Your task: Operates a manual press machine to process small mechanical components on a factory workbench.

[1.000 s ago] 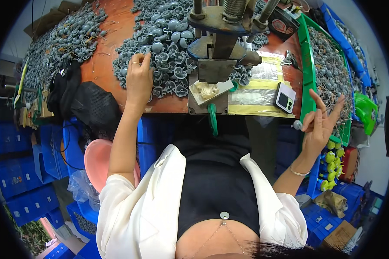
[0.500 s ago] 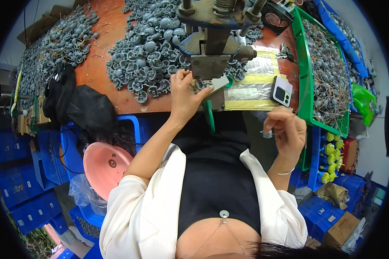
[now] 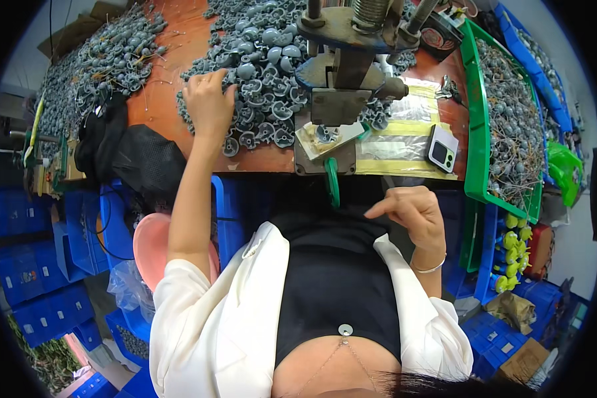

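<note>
My left hand (image 3: 209, 103) reaches over the near left edge of a heap of grey cup-shaped plastic parts (image 3: 252, 83). Its thumb stands apart from the fingers, and no part shows between them. Below the table edge hovers my right hand (image 3: 411, 212), fingers curled together and tips pointing left; whatever they may hold is hidden. Between the hands stands a metal press (image 3: 341, 103). Beneath its head, a grey part (image 3: 326, 134) sits on a pale block (image 3: 312, 142). A green loop handle (image 3: 332, 182) hangs at the front of the press base.
A phone (image 3: 442, 148) lies on the taped sheet at right, beside a green tray (image 3: 474, 119) of wired grey parts. More wired parts (image 3: 106, 60) heap up at far left, near a black mesh bag (image 3: 146, 159). A pink basin (image 3: 154, 242) stands below my left forearm.
My left hand has left the block under the press and moved left to the heap. My right hand has shifted left and slightly down; the small grey part at its fingertips no longer shows.
</note>
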The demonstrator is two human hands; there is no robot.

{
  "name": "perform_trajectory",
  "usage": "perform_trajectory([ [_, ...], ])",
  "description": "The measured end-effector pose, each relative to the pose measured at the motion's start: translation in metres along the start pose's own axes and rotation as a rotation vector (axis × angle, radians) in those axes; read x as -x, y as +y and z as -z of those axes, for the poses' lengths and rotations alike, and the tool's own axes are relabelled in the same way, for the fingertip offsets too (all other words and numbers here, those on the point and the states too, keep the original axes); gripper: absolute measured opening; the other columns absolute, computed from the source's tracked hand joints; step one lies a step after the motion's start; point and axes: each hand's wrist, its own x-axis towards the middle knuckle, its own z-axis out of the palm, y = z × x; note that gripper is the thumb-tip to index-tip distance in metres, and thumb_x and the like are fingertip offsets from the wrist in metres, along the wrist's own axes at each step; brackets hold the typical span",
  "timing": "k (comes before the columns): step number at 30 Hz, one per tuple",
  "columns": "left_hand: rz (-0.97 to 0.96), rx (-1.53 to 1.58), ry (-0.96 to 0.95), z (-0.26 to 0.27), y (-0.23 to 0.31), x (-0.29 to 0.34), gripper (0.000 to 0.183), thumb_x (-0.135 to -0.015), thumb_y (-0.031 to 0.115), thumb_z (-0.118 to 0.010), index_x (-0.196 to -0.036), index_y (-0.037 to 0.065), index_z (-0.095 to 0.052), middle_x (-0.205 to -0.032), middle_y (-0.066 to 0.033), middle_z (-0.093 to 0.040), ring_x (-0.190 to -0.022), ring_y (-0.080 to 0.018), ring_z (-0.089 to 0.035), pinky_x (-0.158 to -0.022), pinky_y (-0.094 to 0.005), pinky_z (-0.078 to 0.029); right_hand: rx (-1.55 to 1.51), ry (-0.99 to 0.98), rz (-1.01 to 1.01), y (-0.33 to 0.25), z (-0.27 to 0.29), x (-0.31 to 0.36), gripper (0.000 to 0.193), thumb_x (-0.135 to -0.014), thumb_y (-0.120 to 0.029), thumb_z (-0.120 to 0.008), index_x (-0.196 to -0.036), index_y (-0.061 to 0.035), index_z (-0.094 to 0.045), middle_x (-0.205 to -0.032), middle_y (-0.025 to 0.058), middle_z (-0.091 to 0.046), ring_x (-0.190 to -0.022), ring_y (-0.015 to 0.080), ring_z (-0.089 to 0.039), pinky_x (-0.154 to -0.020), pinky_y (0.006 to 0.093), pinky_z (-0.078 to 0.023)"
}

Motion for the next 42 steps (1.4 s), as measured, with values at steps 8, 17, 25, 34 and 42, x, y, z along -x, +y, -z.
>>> perform_trajectory([
  [8, 0.351, 0.484, 0.010, 0.037, 0.032, 0.009, 0.017, -0.087, 0.010, -0.068, -0.104, 0.004, -0.071, -0.090, -0.0075, -0.071, -0.080, -0.0186, -0.065, -0.073, -0.0300, -0.048, 0.228, 0.218, -0.207, 0.010, -0.022, -0.004, 0.009, -0.090, -0.002, -0.062, -0.087, 0.0029, -0.069, -0.062, 0.0052, -0.061, -0.053, 0.0087, -0.055, -0.052, 0.0238, -0.043],
  [17, 0.858, 1.784, -0.448, 0.063, 0.099, 0.080, 0.019, -0.096, 0.011, -0.064, -0.110, -0.001, -0.067, -0.083, -0.0031, -0.067, -0.072, -0.0070, -0.062, -0.070, -0.0210, -0.052, 0.553, 0.363, 0.258, 0.050, -0.055, -0.042, 0.020, -0.080, -0.001, -0.074, -0.069, -0.0016, -0.056, -0.061, 0.0066, -0.056, -0.046, 0.0156, -0.054, -0.044, 0.0282, -0.040],
  [25, 0.736, 1.716, -0.568, 0.063, 0.103, 0.077, 0.021, -0.096, 0.012, -0.064, -0.111, -0.001, -0.069, -0.090, -0.0029, -0.069, -0.073, -0.0062, -0.061, -0.070, -0.0201, -0.050, 0.650, 0.375, 0.277, 0.048, -0.053, -0.038, 0.020, -0.079, 0.000, -0.072, -0.069, -0.0018, -0.055, -0.062, 0.0065, -0.056, -0.046, 0.0178, -0.055, -0.045, 0.0295, -0.043],
  [34, 0.638, 1.875, -0.801, 0.073, 0.105, 0.071, 0.020, -0.098, 0.014, -0.060, -0.108, -0.001, -0.069, -0.091, -0.0032, -0.068, -0.080, -0.0079, -0.059, -0.071, -0.0218, -0.048, 0.461, 0.238, 0.118, 0.048, -0.041, -0.037, 0.011, -0.084, -0.003, -0.072, -0.078, 0.0018, -0.064, -0.063, 0.0052, -0.058, -0.053, 0.0097, -0.054, -0.049, 0.0251, -0.039],
  [42, -0.219, 0.999, -0.168, 0.082, 0.133, 0.073, 0.030, -0.081, 0.004, -0.070, -0.111, 0.004, -0.071, -0.111, -0.0102, -0.065, -0.098, -0.0279, -0.061, -0.081, -0.0364, -0.050, -0.348, 0.195, -0.393, 0.059, -0.039, -0.037, 0.022, -0.098, -0.024, -0.063, -0.094, -0.0034, -0.068, -0.071, 0.0022, -0.065, -0.051, 0.0042, -0.048, -0.046, 0.0198, -0.035],
])
